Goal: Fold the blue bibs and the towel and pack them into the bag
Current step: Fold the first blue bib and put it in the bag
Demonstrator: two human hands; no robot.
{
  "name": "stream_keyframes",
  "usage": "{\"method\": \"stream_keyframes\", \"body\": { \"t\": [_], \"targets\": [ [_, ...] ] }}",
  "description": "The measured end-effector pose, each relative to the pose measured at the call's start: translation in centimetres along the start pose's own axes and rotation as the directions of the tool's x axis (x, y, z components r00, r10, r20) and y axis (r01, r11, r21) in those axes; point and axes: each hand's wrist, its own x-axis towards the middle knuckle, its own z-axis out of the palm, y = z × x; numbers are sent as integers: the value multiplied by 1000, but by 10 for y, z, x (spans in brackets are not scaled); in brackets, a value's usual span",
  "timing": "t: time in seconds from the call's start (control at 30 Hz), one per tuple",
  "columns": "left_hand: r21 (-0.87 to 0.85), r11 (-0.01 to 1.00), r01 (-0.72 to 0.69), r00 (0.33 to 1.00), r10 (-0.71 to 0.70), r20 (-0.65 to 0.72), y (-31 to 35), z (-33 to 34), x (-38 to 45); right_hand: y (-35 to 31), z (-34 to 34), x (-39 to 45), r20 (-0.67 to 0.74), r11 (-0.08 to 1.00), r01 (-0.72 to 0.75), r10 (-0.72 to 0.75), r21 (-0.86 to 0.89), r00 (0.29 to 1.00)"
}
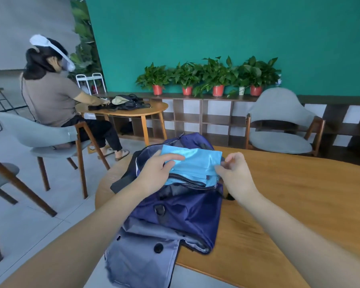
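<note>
Both hands set a folded blue bib at the mouth of a navy bag on the wooden counter.

The left hand (pixel 157 171) lies at the bib's left end, its grip fairly flat: the fingers reach across the top of the folded blue bib (pixel 192 164) with the thumb tucked at its near edge, holding the cloth. The right hand (pixel 235 170) pinches the bib's right end between thumb and curled fingers, a narrow grip closed on the fabric. The bib sits half inside the unzipped opening of the bag (pixel 187 213), its near edge below the zipper line. The bag lies on the counter (pixel 289 204), and a grey-blue buttoned garment (pixel 141 254) lies beneath the bag's near end, hanging over the counter's edge.
</note>
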Motion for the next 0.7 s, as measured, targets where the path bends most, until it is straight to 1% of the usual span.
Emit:
{"method": "stream_keyframes", "body": {
  "t": [0.07, 0.13, 0.2, 0.27, 0.37, 0.47, 0.57, 0.63, 0.7],
  "targets": [
    [37, 999, 7, 1000, -6, -24, -13, -6, 16, 2, 29, 18, -53, 988, 71, -79, -138, 995],
    [85, 996, -7, 1000, 9, -26, -28, -7, 36, 7, 51, 35, -72, 975, 108, -124, -195, 990],
    [143, 989, -37, 999, 36, 7, -43, -2, 57, 13, 69, 52, -63, 968, 111, -128, -227, 990],
    [213, 976, -35, 997, 21, 69, -55, 7, 76, 20, 83, 66, -49, 952, 103, -122, -289, 991],
    [283, 959, -24, 987, -23, 161, -71, 24, 103, 31, 105, 84, 41, 915, 48, -35, -401, 999],
    [273, 962, 34, 974, -93, 207, -91, 38, 120, 41, 116, 98, 131, 875, -30, 106, -483, 986],
    [273, 955, 114, 958, -179, 226, -116, 49, 127, 50, 117, 108, 233, 836, -79, 241, -543, 942],
    [264, 956, 129, 946, -198, 255, -129, 54, 128, 55, 120, 114, 301, 807, -68, 295, -587, 907],
    [263, 957, 122, 939, -198, 282, -137, 57, 128, 60, 123, 119, 320, 768, -54, 328, -638, 889]
  ]
}}
